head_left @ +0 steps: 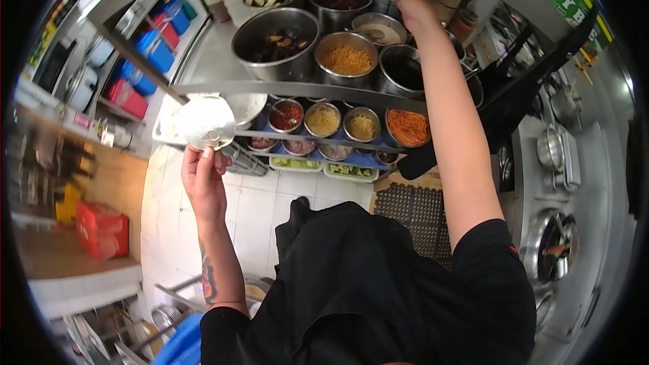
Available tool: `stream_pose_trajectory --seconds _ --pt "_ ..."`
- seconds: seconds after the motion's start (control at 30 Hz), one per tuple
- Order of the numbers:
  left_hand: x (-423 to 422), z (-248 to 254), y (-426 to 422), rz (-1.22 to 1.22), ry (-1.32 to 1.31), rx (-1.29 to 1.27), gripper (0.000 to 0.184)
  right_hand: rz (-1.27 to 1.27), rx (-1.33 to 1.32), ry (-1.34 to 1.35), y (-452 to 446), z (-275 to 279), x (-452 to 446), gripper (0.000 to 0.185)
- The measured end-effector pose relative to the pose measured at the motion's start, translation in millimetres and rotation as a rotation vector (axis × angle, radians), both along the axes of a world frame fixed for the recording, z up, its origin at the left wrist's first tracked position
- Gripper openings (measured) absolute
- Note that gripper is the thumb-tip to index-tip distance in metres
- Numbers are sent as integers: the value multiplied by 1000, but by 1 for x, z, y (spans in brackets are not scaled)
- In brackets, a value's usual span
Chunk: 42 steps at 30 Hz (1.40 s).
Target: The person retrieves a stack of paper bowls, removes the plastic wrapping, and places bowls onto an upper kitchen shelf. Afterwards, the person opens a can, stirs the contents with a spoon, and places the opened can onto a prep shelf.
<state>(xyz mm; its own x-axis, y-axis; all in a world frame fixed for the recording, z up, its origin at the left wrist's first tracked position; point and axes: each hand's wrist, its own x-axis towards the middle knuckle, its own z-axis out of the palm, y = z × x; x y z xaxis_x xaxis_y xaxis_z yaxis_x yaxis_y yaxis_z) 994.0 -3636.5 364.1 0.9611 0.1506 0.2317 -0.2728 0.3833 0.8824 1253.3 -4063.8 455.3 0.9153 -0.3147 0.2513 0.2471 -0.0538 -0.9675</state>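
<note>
My left hand (206, 179) pinches the lower edge of a shiny round metal lid (208, 122), held up in front of the shelving. My right arm stretches to the back of the upper shelf. There my right hand (415, 7) has its fingers closed at the rim of a small metal container (385, 1), whose contents I cannot make out. Close to that hand are a bowl of pale powder (378, 30) and a pot with dark contents (401, 67). A pot of orange-yellow crumbs (348, 59) stands nearer the shelf's front edge.
A metal shelf rail (297, 89) runs across in front of me. Below it sit bowls of shredded carrot (407, 126), red chopped food (286, 116) and yellow food (322, 119). A large pot (276, 44) stands left on the upper shelf. Stacked pans (551, 149) line the right side.
</note>
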Motion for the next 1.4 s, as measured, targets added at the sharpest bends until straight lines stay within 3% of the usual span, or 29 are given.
stream_pose_trajectory --seconds 0.1,0.13,0.2,0.27,0.4,0.47,0.6,0.67,1.0,1.1,1.2,1.27,1.4 --pt "-51 -14 -18 117 76 14 22 57 201 -138 3 -2 -28 21" --pt "-69 -20 -21 132 98 13 14 130 315 -161 10 -3 -45 19" --pt "-105 -30 -32 207 187 -33 10 157 445 -281 29 -14 -80 25" --pt "-140 -36 -38 251 259 -52 7 181 465 -351 79 -14 -140 55" --pt "-201 -55 -40 381 322 -123 8 672 104 -245 166 -64 -241 46" --pt "-233 -65 -39 469 321 -166 9 993 154 -33 199 -93 -286 43" --pt "-305 -74 -46 605 378 -239 12 1242 -46 191 237 -125 -359 43" --pt "-346 -84 -44 678 361 -270 10 1371 -97 181 251 -136 -387 47" --pt "-577 -113 -48 1115 378 -474 11 1692 -422 293 297 -199 -543 56" --pt "-634 -129 -45 1197 432 -425 11 1741 -507 264 308 -201 -587 58" --pt "-658 -138 -45 1297 432 -476 12 1813 -625 207 319 -206 -611 60" --pt "-657 -141 -45 1339 421 -466 13 1855 -847 -11 329 -208 -608 62" --pt "-625 -154 -46 1360 401 -438 14 1922 -837 -106 350 -208 -579 62"
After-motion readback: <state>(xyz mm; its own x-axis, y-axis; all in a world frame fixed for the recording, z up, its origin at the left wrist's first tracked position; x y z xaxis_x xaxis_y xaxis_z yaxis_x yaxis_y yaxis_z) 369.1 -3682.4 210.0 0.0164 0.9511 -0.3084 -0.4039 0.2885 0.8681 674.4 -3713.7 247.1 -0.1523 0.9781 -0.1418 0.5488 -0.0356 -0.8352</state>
